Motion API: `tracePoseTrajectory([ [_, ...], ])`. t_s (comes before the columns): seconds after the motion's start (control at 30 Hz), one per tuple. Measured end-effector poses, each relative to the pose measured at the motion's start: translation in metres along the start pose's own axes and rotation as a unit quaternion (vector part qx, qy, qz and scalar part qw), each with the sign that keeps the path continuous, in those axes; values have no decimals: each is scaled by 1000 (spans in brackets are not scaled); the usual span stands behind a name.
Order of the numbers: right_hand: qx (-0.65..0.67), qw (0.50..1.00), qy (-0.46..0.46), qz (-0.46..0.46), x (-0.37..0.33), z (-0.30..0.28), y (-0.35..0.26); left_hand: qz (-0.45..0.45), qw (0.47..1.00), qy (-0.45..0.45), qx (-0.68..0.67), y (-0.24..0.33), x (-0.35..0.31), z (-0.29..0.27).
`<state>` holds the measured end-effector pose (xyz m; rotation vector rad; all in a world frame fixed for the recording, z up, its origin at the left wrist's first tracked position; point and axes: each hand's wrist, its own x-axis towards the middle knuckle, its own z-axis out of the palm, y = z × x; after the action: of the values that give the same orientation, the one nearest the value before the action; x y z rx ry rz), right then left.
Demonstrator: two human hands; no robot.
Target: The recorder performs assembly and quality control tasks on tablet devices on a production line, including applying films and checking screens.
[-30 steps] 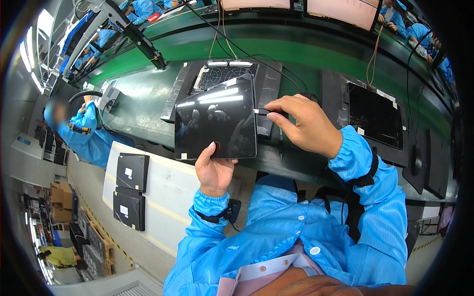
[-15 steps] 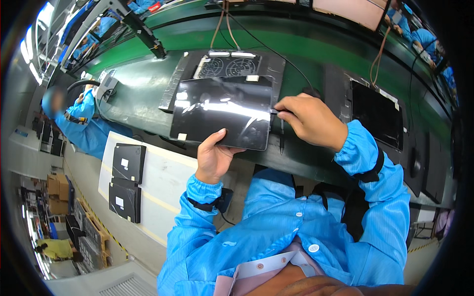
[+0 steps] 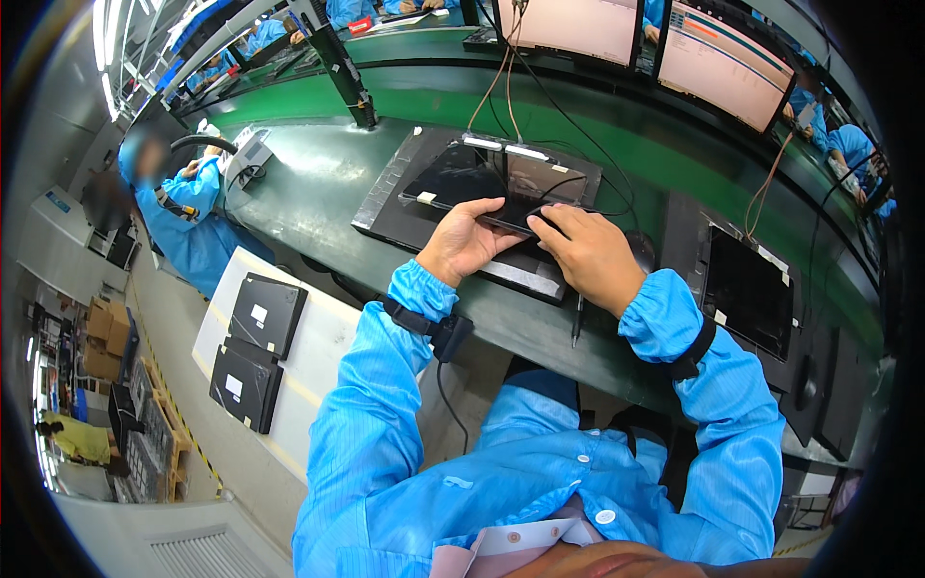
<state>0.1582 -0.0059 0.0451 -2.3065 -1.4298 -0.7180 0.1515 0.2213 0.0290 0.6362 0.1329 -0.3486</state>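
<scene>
Left hand [image 3: 464,247] grip: pinching tablet [image 3: 461,181] | right hand [image 3: 592,256] grip: cannot tell | cardboard boxes [image 3: 104,335]: contents hidden

- Open path over the table [image 3: 313,173] between white machine [image 3: 251,159] and left black stand [image 3: 383,204]
- Tablet [image 3: 453,175] obstructs room over that stand
- Pen [image 3: 577,323] narrows gap toward right stand [image 3: 684,241]

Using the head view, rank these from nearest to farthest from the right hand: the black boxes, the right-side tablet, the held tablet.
1. Held tablet: at the right hand's fingertips, to its left.
2. Right-side tablet: on the bench, to its right.
3. Black boxes: far left, on the white surface.
</scene>
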Motion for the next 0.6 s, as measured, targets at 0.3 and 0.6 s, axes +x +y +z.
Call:
tracePoseTrajectory([
  [0.3, 10, 1000, -29, -2, -12, 17, -5, -9, 950, 76, 304, -14, -79, 7],
  [0.6, 4, 990, -33, 136, -13, 11, -14, 247, 528, 196, 789, 65, -27, -71],
])
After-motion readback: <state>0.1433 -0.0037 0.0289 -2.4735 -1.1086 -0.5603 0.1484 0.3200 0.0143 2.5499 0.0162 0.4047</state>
